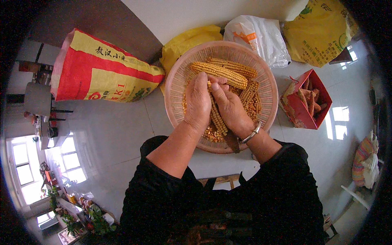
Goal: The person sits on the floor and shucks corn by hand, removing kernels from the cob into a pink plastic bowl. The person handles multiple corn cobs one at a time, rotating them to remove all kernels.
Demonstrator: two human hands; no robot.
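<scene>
A pink plastic mesh basket stands in front of me. Over it, my left hand and my right hand close from both sides around an ear of dried yellow corn. My right thumb presses near the ear's upper tip. Beyond my fingers, two whole ears lie across the basket, and more ears rest at its right. Loose kernels gather at the near side. A dark flat piece sticks out by my right wrist; its kind is unclear.
At the left stands a red and yellow woven sack. Behind the basket are a yellow bag, a white plastic bag and another yellow bag. A red box of reddish-brown roots sits right on the tiled floor.
</scene>
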